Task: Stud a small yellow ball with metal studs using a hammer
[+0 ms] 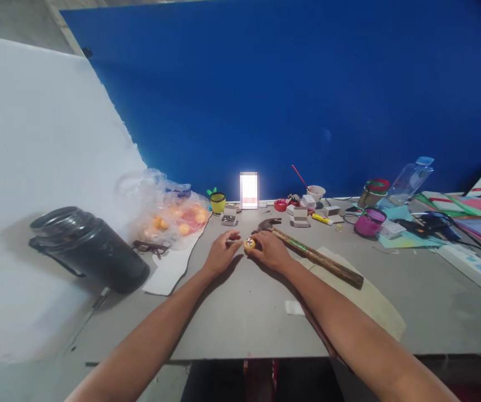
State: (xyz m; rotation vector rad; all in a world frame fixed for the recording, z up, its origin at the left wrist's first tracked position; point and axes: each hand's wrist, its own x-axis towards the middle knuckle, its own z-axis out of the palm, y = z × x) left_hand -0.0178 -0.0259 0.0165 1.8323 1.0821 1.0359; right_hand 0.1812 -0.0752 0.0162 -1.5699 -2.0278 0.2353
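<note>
Both my hands meet at the middle of the grey table (240, 312). My right hand (270, 251) pinches a small round yellow object (249, 244) with shiny studs on it and keeps it on the tabletop. My left hand (220, 254) is closed, its fingertips pinching something thin and small right beside the yellow object; I cannot make out what it is. A hammer (311, 254) with a wooden handle lies just behind my right hand, its head near my fingers.
A dark plastic jar (87, 248) lies on its side at the left. A clear bag of orange balls (173, 215) and glasses (150, 247) sit behind it. Small boxes, cups, a yellow pot (217, 202), a pink cup (368, 222), a bottle (410, 181) and coloured papers crowd the back right.
</note>
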